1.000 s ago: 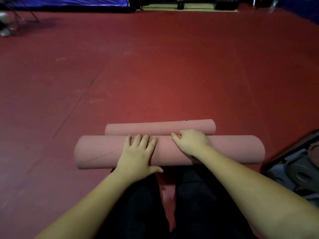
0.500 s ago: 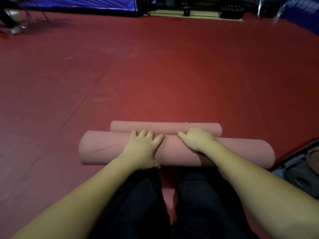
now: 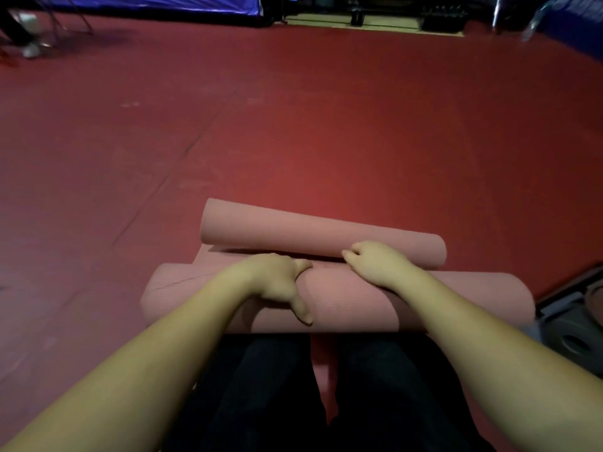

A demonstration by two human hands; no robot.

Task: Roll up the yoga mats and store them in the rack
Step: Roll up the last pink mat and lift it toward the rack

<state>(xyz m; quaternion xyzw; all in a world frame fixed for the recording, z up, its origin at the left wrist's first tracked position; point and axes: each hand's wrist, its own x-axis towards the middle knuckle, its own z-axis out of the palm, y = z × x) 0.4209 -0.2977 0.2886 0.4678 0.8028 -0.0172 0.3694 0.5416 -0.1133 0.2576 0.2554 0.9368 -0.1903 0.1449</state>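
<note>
Two pink rolled mats on red floor: left hand (image 3: 277,282) grips the near roll (image 3: 346,301); right hand (image 3: 378,262) clutches the far roll (image 3: 293,228) just beyond.

Red floor (image 3: 326,125), blue tarp (image 3: 156,1) along far edge, grey weight plates (image 3: 567,337) at right.

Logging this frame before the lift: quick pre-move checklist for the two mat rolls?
1. Left hand on near roll: ok, fingers curled over its top.
2. Right hand placed: ok, at the seam between near roll and far roll.
3. Rolls parallel: not ok, far roll sits skewed.
4. Near roll wound tight: cannot tell, ends not visible.
5. Rack in view: not ok.
6. Red floor ahead: ok, bare.
</note>
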